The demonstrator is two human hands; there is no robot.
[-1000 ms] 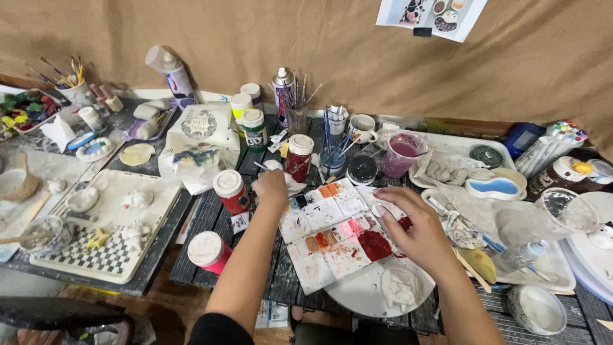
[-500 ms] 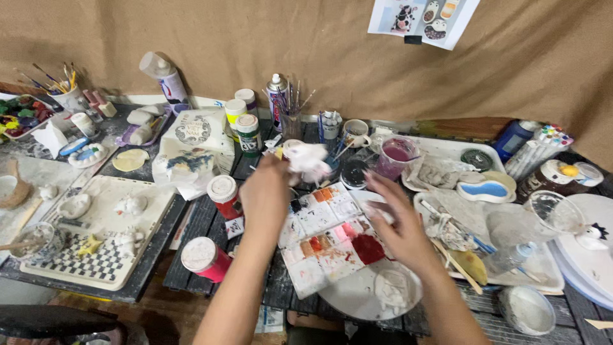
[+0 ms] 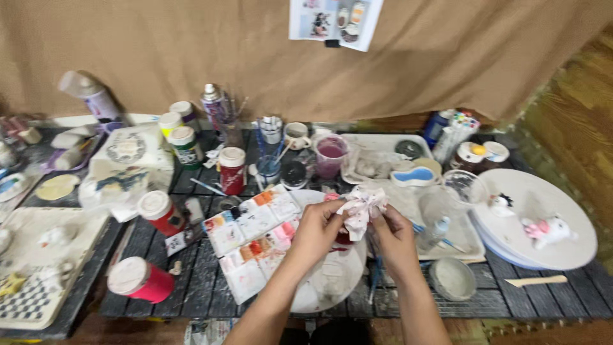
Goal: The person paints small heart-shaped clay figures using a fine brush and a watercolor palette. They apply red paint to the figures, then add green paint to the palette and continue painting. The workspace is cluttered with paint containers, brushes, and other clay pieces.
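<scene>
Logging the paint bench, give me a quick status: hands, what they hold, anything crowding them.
Left hand and right hand both grip crumpled stained tissue. Held above paint palette and white plate. Red paint jars close by.

Two bare forearms, no sleeves, no rings
</scene>
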